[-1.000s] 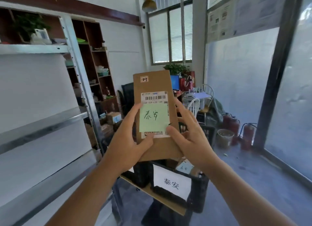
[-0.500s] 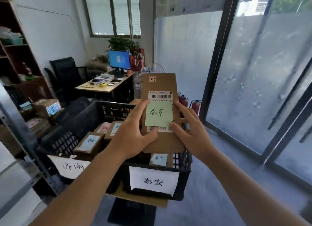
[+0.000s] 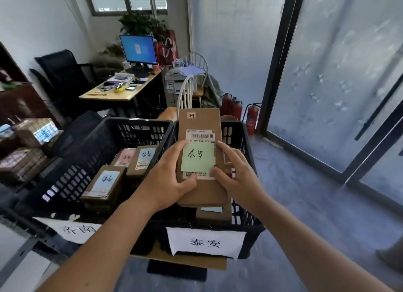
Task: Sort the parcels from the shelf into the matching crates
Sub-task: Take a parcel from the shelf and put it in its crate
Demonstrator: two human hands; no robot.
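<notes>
Both hands grip one cardboard parcel: the left hand [image 3: 168, 180] along its left edge, thumb across the lower label, and the right hand [image 3: 236, 178] along its right edge, thumb beside the green note [image 3: 198, 157]. The parcel [image 3: 201, 160] hangs flat over the right crate [image 3: 246, 223], whose front sign [image 3: 206, 242] seems to match the note.

Released too far left, it could catch the shared rim and tip into the left crate [image 3: 98, 139]. The boxes beneath it are mostly hidden. The left crate's sign [image 3: 76, 229] is partly cut off by the forearm.
</notes>
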